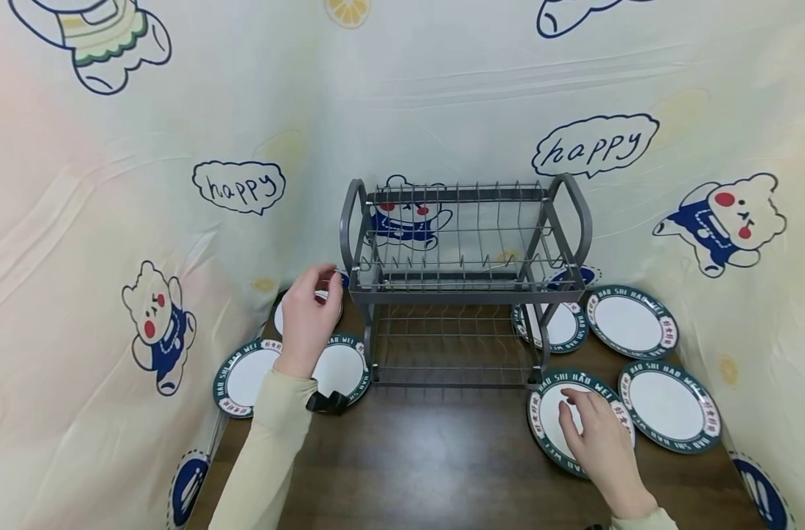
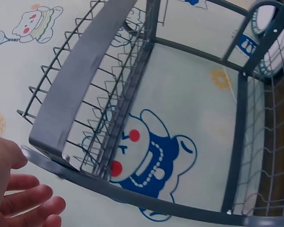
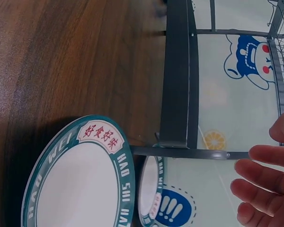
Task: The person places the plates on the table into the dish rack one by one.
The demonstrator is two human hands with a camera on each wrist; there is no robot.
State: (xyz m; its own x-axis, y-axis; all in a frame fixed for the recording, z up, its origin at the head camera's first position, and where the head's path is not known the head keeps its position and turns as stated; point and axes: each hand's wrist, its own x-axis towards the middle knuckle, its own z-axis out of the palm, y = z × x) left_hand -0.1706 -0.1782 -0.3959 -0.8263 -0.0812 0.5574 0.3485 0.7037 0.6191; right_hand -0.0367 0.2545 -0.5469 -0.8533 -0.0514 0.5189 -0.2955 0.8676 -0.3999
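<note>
A grey two-tier dish rack with wire shelves stands at the back of the table. My left hand hovers close beside the rack's left end, fingers loosely bent and holding nothing. In the left wrist view, that hand is next to the rack's side rail; whether it touches cannot be told. My right hand is above a green-rimmed white plate at the front right, with nothing in its grasp. The right wrist view shows the fingers spread apart and relaxed, away from the plate.
More green-rimmed plates lie right of the rack, including one at the far right and one behind it. Left of the rack lie a plate, another and a partly hidden one. Printed cloth encloses the brown table.
</note>
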